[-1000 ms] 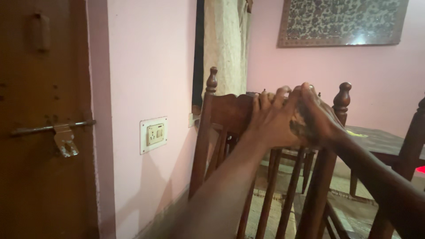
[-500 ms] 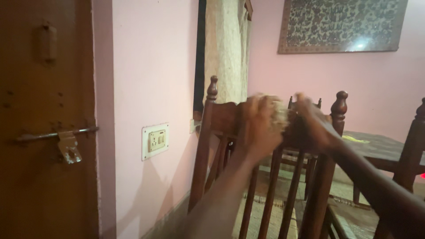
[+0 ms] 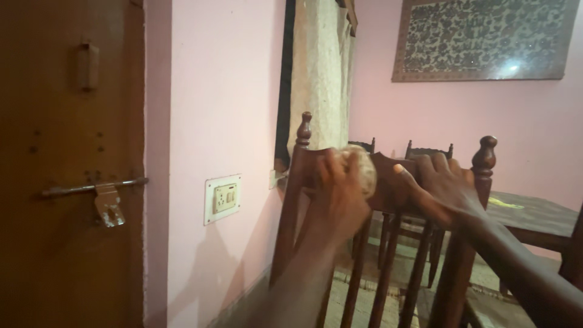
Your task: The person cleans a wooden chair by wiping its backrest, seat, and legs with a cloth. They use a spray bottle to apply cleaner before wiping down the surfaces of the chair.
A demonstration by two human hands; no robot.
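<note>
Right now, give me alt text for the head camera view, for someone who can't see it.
A person's left hand presses a pale wadded cloth against the top rail of a dark wooden chair, while the right hand grips the rail beside it. A brown door with a latch and a pink wall with a switch plate stand to the left.

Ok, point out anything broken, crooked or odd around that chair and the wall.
Nothing stands out. The wooden chair stands upright with both finials in place; the left hand presses a pale cloth on its top rail, the right hand grips the rail. The wall socket and the door latch sit straight.
</note>
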